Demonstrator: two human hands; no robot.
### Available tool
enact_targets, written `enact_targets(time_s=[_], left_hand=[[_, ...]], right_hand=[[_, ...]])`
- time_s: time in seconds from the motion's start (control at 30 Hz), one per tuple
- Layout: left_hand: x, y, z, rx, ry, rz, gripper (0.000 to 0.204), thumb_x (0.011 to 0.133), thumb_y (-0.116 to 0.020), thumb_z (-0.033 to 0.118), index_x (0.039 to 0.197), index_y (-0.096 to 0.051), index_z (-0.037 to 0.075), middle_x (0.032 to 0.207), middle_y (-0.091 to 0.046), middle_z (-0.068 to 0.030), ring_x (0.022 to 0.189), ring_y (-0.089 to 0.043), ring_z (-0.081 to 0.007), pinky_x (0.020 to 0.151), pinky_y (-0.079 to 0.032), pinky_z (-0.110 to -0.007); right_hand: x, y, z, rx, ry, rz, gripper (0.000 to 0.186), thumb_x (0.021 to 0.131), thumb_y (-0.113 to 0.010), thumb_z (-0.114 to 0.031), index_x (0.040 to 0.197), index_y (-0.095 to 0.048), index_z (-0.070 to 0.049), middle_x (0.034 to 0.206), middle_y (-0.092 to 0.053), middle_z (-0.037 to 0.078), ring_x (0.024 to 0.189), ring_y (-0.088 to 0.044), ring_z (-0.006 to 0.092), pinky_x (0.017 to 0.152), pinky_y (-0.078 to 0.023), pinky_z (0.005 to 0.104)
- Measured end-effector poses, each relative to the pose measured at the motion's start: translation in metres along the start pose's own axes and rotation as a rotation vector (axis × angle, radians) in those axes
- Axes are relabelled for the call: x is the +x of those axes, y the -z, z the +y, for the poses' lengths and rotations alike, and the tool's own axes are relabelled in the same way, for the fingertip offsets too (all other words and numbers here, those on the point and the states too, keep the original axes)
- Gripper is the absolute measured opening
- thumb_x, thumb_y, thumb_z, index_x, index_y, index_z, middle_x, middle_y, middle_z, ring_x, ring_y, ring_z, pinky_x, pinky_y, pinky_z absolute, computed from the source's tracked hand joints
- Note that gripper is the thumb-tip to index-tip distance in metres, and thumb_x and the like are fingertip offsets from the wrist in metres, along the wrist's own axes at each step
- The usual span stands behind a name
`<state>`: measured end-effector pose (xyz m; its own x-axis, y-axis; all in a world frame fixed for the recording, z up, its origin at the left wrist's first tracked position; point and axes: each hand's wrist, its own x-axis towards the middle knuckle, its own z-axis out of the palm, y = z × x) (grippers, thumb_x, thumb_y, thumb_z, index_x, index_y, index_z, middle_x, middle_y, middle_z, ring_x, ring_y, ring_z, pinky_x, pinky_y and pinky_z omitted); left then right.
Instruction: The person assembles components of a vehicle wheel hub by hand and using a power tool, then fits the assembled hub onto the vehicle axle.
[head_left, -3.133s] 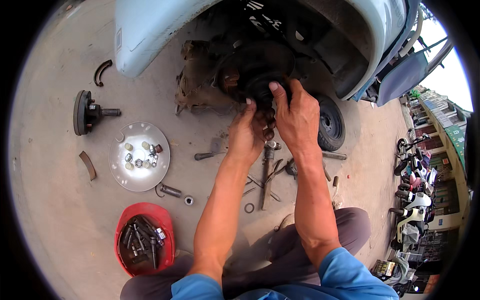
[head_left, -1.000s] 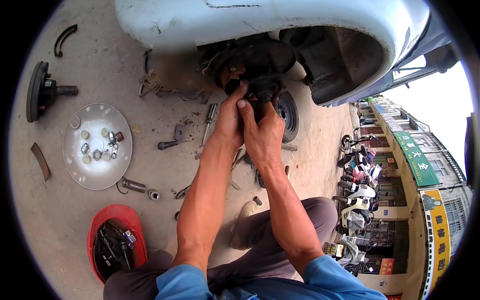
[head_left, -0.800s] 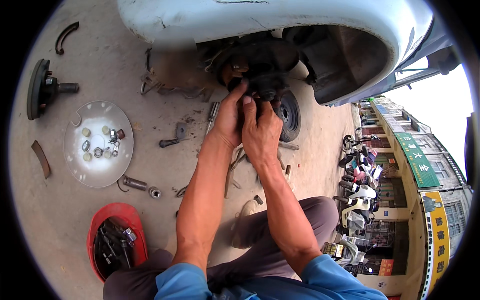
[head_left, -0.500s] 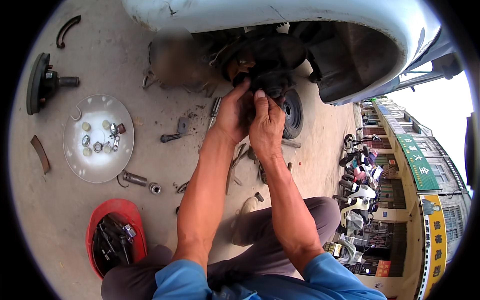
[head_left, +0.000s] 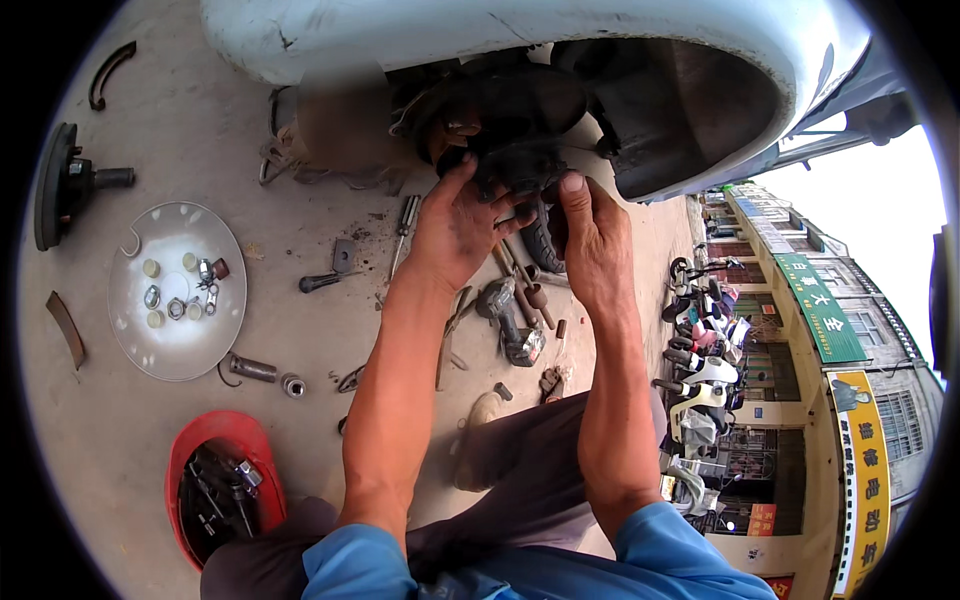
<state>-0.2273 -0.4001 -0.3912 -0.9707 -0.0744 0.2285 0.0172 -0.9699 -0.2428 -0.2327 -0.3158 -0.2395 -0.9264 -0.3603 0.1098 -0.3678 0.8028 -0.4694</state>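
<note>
The hub [head_left: 524, 168] is half lost in the dark under the car [head_left: 480, 30]. By it, the left hand [head_left: 452, 228] is cupped, the right hand [head_left: 600, 238] bent; their grips cannot be told.

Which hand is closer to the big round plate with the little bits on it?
Left. The left hand is to the right of the plate, by the dark hub; the right hand is farther right, at the hub's other side.

Wheel hub [head_left: 524, 166]: dark, grimy, mounted in shadow under pale blue fender [head_left: 500, 40]; fine detail unclear.
</note>
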Motion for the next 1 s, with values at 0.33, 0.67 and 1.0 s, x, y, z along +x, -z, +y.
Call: enact_targets(time_s=[0.33, 0.67, 1.0], left_hand=[[0.000, -0.012, -0.009, -0.053, -0.058, 0.082, 0.042, 0.097, -0.058, 0.044, 0.125, -0.060, 0.012, 0.113, -0.070, -0.0044, 0.107, -0.064, -0.0243, 0.096, -0.048, -0.048], [0.001, -0.010, -0.017, -0.136, -0.062, 0.081, 0.044, 0.099, -0.055, 0.044, 0.126, -0.060, 0.011, 0.114, -0.070, -0.0056, 0.109, -0.064, -0.0242, 0.096, -0.049, -0.045], [0.000, -0.003, -0.011, 0.005, -0.106, 0.008, 0.054, 0.104, -0.042, 0.045, 0.136, -0.055, 0.004, 0.125, -0.066, -0.0143, 0.117, -0.062, -0.0316, 0.102, -0.049, -0.049]], right_hand=[[0.003, -0.009, -0.030, -0.413, 0.262, 0.218, 0.029, 0.094, -0.066, -0.024, 0.085, -0.064, 0.004, 0.069, -0.062, 0.024, 0.064, -0.061, 0.0440, 0.059, -0.047, 0.0476], [-0.003, -0.009, -0.029, -0.253, 0.237, 0.289, 0.040, 0.092, -0.070, -0.033, 0.087, -0.064, 0.006, 0.068, -0.065, 0.023, 0.064, -0.065, 0.0397, 0.059, -0.049, 0.0433], [-0.025, -0.062, 0.009, -0.058, 0.183, 0.148, 0.036, 0.094, -0.070, -0.031, 0.101, -0.066, 0.004, 0.078, -0.070, 0.019, 0.072, -0.068, 0.0314, 0.068, -0.052, 0.0408]])
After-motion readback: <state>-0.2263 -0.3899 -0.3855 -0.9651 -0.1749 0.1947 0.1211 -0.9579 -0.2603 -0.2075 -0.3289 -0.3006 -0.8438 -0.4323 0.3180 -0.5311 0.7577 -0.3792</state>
